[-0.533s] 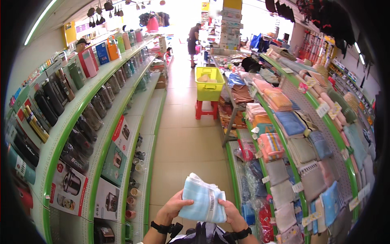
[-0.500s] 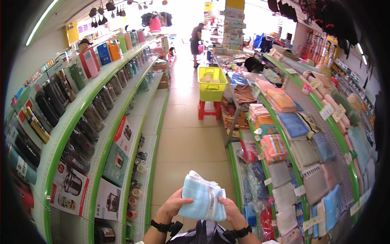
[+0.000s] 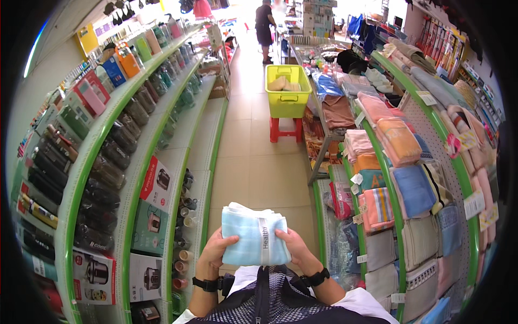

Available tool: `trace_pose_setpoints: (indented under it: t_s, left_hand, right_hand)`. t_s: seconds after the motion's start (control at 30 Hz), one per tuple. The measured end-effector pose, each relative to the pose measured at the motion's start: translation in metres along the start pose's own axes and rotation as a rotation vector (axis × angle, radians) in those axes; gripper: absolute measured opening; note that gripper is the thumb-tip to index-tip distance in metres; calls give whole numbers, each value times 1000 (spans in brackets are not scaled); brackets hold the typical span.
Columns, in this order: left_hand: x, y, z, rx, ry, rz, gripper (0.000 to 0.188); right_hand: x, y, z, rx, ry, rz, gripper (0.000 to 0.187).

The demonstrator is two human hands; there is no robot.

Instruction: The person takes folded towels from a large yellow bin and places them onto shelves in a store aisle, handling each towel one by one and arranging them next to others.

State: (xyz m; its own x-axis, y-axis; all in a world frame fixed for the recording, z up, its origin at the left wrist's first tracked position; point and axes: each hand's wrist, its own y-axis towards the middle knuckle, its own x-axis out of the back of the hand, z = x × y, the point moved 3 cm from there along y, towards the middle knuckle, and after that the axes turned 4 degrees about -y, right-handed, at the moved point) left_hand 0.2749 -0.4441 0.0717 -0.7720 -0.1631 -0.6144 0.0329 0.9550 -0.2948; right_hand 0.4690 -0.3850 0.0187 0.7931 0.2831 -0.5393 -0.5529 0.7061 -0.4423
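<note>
A folded light-blue towel (image 3: 245,240) with a white edge and a pale printed band is held up before my body. My left hand (image 3: 217,247) grips its left side, thumb on the front. On the opposite side my right hand (image 3: 295,245) pinches the edge near the band, thumb also in front. The fingers behind the towel are hidden. Both wrists wear black straps. To the right, folded towels in orange, blue and grey lie on the shelves, among them a striped orange towel (image 3: 379,208).
Bottles and boxed pots fill the left shelf unit (image 3: 162,189), edged in green. Ahead in the aisle, a yellow-green bin (image 3: 287,108) with folded cloths stands on a red stool (image 3: 286,129). Farther off, a person in dark clothes (image 3: 264,27) stands by a counter.
The towel and both hands have shifted left and up in the picture, and the towel is now more level. My view has tilted down, showing more of my vest. Both hands keep hold.
</note>
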Motion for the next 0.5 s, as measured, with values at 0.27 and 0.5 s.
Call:
trace_pose_setpoints:
  t_s: [0.27, 0.5]
  left_hand:
    - [48, 193, -43, 129, -16, 6, 43]
    - [60, 388, -131, 207, 12, 128, 40]
  right_hand:
    - [34, 164, 66, -29, 26, -123, 31]
    - [40, 313, 165, -38, 140, -262, 34]
